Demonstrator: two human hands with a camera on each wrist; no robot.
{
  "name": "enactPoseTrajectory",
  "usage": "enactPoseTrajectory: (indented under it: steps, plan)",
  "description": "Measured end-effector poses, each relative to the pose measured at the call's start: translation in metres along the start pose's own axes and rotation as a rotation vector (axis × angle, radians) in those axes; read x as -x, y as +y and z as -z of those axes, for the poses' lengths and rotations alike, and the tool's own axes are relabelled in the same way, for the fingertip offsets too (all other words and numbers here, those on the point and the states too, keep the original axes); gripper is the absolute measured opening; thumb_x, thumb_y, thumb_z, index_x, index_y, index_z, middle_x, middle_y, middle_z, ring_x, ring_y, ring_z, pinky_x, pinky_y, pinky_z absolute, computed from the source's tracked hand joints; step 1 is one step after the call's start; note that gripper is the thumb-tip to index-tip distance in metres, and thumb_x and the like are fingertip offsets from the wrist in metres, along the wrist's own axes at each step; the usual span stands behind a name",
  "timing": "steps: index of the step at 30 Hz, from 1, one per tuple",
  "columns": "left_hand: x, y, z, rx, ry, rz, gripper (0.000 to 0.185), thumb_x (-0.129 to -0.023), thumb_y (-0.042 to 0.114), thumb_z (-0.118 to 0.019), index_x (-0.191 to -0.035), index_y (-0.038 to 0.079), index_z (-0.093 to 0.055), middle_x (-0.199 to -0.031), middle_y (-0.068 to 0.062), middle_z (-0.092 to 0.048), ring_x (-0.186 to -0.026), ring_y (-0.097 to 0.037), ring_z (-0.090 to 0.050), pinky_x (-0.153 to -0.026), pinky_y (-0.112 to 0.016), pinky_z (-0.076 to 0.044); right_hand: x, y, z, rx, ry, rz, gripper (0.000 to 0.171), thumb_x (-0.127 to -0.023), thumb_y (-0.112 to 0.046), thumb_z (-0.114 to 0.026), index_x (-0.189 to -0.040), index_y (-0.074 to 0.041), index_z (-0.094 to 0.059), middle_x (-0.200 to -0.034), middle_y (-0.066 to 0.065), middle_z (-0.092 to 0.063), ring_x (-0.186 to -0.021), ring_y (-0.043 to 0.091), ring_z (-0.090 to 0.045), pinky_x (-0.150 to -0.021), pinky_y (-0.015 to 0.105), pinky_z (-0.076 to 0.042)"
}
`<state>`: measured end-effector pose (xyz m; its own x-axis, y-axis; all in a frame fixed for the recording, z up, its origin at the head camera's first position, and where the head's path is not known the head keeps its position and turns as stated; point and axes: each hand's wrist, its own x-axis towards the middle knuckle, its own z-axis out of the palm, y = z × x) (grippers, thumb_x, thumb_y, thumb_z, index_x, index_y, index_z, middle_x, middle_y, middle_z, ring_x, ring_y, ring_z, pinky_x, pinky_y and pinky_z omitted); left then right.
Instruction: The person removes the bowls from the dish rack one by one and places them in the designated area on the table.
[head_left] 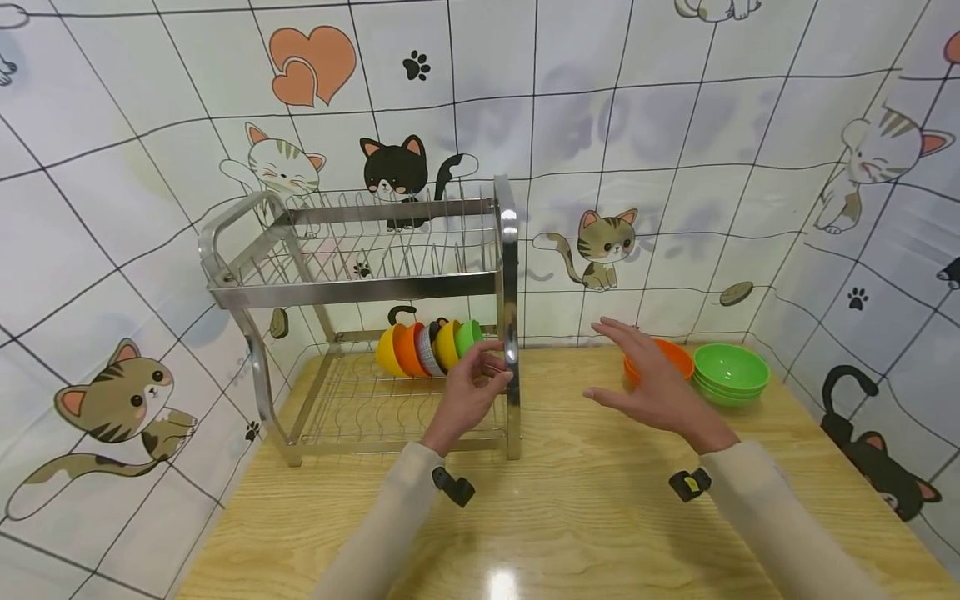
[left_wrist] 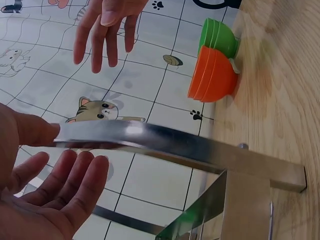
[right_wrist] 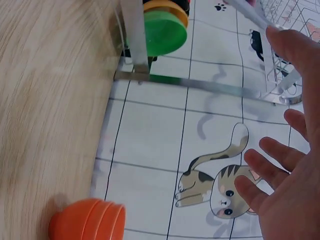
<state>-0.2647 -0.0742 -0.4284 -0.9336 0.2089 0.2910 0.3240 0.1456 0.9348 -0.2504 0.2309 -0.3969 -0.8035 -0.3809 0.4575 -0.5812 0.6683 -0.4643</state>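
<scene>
right hand [right_wrist: 290,172] is at the right edge, fingers apart and kinda bent, thumb overlapping the metal rack [right_wrist: 210,86] from this angle; green bowl [right_wrist: 165,34] sits partly behind a rack post [right_wrist: 134,35], yellow-orange bowl [right_wrist: 170,6] right behind it; nested orange bowls [right_wrist: 90,221] on the wood tabletop [right_wrist: 45,110], bottom left; cartoon cat [right_wrist: 226,192] on the wall [right_wrist: 145,135]

Head view forward-down — wrist views close, sharing rack [head_left: 360,291].

On the table [head_left: 585,517] we list: dish rack [head_left: 360,292], left of centre; row of bowls [head_left: 411,350], low inside it; first bowl stack [head_left: 675,357], right of centre, partly behind the right hand [head_left: 654,387]; second bowl stack [head_left: 731,371], at its right; wall [head_left: 675,125] behind
</scene>
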Motion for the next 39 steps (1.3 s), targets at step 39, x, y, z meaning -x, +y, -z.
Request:
enactPoseTrajectory:
  steps: [39]
  plan:
    - [-0.019, -0.014, 0.115, -0.366, 0.198, 0.011, 0.075, -0.094, 0.042, -0.074, -0.157, 0.022, -0.038, -0.162, -0.011, -0.035, -0.144, -0.039, -0.039, -0.117, -0.062, -0.038, -0.046, -0.054, -0.079, -0.373, -0.039, -0.151, 0.066, -0.096, -0.021, -0.073, -0.154, -0.011, -0.041, -0.138, 0.018, -0.062, -0.117, 0.033, -0.068, -0.101, 0.049, -0.056]
